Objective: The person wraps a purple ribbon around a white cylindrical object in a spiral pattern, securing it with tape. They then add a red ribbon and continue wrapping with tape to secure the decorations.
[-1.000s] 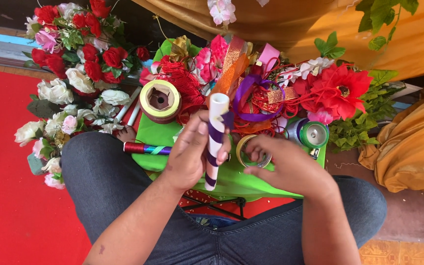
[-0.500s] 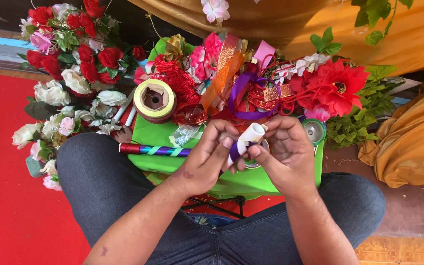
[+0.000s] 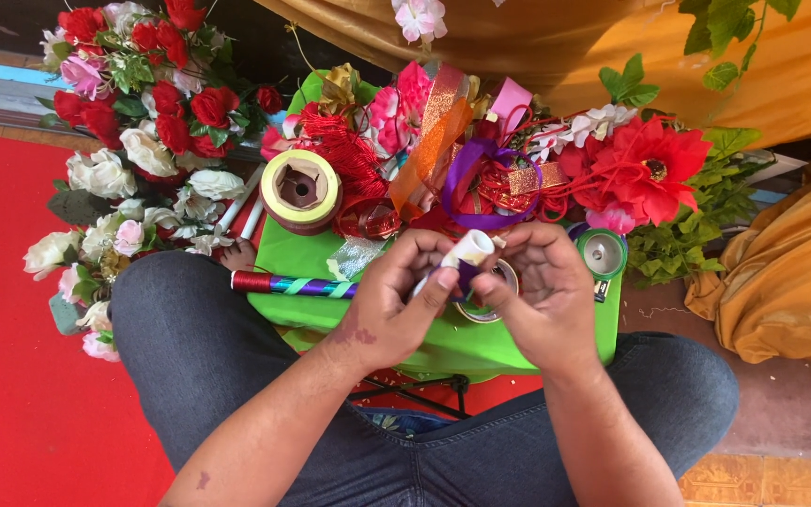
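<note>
Nearest the camera were the person's knees in dark jeans, w/ both forearms reaching fwd over them. The left hand (image 3: 391, 305) and right hand (image 3: 537, 296) met just above the green desk (image 3: 443, 343), fingers of both curled in and pinching a small white tube (image 3: 466, 252) wrapped partly in purple ribbon; left thumb pressed against the purple part, right fingers cupped round the far side. Tube tilted, white end up. Under the hands, partly hidden, lay a tape ring (image 3: 492, 299) flat on the desk. To the left on the desk lay a striped stick (image 3: 293, 284), red-purple w/ green bands, lying across, well apart from the hands. Right edge of the desk: a round green-rimmed container (image 3: 603, 253) w/ silvery inside. Further back-left stood a big yellowish tape roll (image 3: 300, 191), brown core facing up. Behind it, a tangle of ribbons (image 3: 457, 155), orange, purple, pink, and red wire. Far right: a large red flower (image 3: 650, 169) w/ green leaves beside it. Far left, on the red floor (image 3: 11, 376): a bunch of red, white & pink roses (image 3: 138, 122). Yellow cloth (image 3: 786, 282) sat far right & across the top.
</note>
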